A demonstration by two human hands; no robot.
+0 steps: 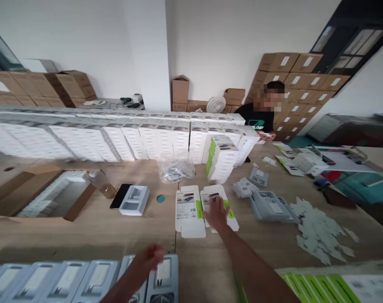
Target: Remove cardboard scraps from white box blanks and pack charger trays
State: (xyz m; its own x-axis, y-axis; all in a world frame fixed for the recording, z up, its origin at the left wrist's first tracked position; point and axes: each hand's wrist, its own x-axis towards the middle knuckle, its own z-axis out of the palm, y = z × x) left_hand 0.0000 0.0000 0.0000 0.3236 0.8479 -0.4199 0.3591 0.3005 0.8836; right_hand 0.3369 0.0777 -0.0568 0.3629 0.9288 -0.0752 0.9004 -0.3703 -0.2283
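My right hand (216,213) lies on the right one of two flattened white cartons with green stripes, its fingers spread over the printed panel. Part of that right carton (232,222) is covered by the hand. The left flattened carton (185,215) lies beside it. My left hand (151,256) is smeared by motion above a row of grey-blue plastic trays, so its fingers cannot be made out. Below it, a tray (174,275) holds a white block with prongs and a cable. More filled trays (93,275) stretch to the left.
Behind stands a long wall of stacked white boxes (150,136). A clear plastic bag (176,169), an empty tray (134,200) on a black phone-like slab, a bottle (103,185) and an open cardboard box (81,202) lie leftward. White paper pieces (317,229) spread right. A person (257,118) works behind.
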